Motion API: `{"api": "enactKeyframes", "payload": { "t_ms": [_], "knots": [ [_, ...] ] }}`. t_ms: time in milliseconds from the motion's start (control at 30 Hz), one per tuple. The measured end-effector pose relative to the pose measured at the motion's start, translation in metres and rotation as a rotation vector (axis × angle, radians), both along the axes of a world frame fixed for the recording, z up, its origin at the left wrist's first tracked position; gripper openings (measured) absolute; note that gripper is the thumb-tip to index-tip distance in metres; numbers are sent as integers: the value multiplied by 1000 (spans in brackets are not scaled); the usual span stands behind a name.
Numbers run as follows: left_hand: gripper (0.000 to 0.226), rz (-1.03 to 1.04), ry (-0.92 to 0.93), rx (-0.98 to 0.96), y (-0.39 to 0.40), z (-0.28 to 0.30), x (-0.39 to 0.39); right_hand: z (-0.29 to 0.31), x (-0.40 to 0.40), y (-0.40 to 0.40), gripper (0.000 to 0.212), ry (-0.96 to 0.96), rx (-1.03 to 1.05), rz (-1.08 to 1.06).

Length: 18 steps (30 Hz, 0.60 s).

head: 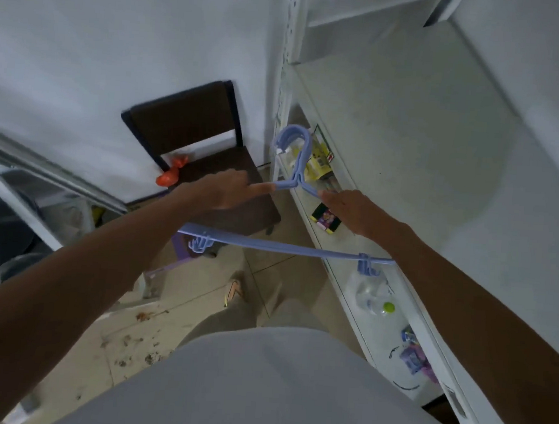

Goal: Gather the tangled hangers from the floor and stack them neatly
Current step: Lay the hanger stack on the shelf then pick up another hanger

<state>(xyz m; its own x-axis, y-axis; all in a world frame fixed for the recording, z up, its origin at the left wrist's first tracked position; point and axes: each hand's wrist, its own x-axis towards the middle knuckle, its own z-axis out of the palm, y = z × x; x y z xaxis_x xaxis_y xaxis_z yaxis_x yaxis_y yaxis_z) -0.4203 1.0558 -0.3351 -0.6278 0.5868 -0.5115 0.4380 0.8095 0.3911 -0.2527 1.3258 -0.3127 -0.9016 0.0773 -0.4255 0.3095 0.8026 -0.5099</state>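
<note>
I hold a light blue plastic hanger (285, 247) up in front of me with both hands, its hook (291, 140) pointing away toward the white shelf unit. My left hand (226, 190) grips the left shoulder arm just beside the neck. My right hand (351, 210) grips the right shoulder arm. The long bottom bar with two small clip hooks runs below my wrists. No other hangers show in this view.
A dark brown chair (209, 160) with an orange object (171, 174) on its seat stands against the wall ahead. White shelves (392, 147) on the right hold small packets and a plastic bottle (376, 296). Debris lies on the tiled floor (123, 340) at lower left.
</note>
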Motion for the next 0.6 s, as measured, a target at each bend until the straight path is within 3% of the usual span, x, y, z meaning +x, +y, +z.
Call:
{"api": "enactKeyframes", "payload": {
  "t_ms": [67,100,133,200,233,400,467,600],
  "knots": [
    [96,-39,19,43,17,3,-20,3,-8,8,20,58,-61,-41],
    [96,-62,27,52,27,4,-30,6,-10,14,21,33,-86,-56],
    [98,-87,26,47,37,4,-39,7,-14,17,22,-5,-78,-123],
    [98,-131,-15,43,59,6,-52,12,-20,28,57,-78,-24,-233],
    [96,-158,-30,57,71,7,-57,10,-23,35,63,-60,-31,-264],
    [102,-306,90,104,137,15,-97,17,-45,95,62,0,30,-276],
    [89,-380,167,158,163,19,-114,17,-58,123,59,-6,28,-306],
    [38,-588,356,279,201,20,-141,13,-85,172,48,-17,37,-360]
  ]
}}
